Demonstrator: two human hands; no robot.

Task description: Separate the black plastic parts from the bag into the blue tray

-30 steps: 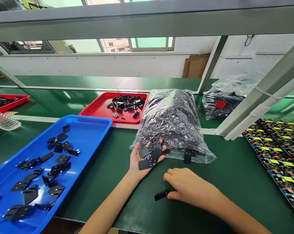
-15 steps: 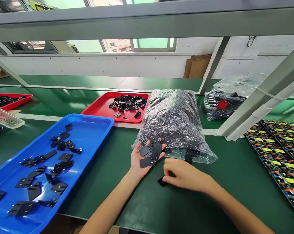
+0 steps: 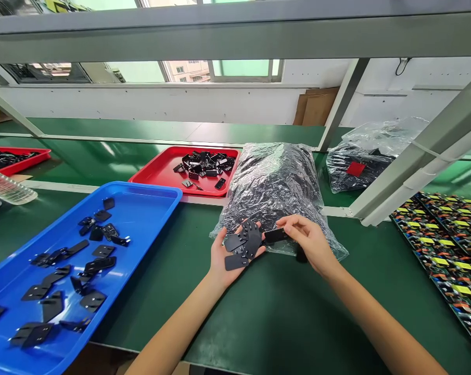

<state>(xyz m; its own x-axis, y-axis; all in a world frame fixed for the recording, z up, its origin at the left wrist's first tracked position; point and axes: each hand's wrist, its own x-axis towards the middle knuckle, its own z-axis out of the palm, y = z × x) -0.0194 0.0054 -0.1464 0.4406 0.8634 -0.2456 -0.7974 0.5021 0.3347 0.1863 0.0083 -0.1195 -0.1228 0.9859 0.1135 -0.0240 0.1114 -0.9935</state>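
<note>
Pinching black piece (image 3: pixel 275 236) in right grip (image 3: pixel 310 240), left palm (image 3: pixel 220 264) spread beneath pile (image 3: pixel 243 244)

The right hand (image 3: pixel 311 242) has risen from low over the desk (image 3: pixel 290 312) to the front of the plastic bag (image 3: pixel 276 182), and 1 black piece (image 3: pixel 275 236) in its grip is now just beside the pile (image 3: pixel 245 242) in the left hand (image 3: pixel 219 258).
</note>
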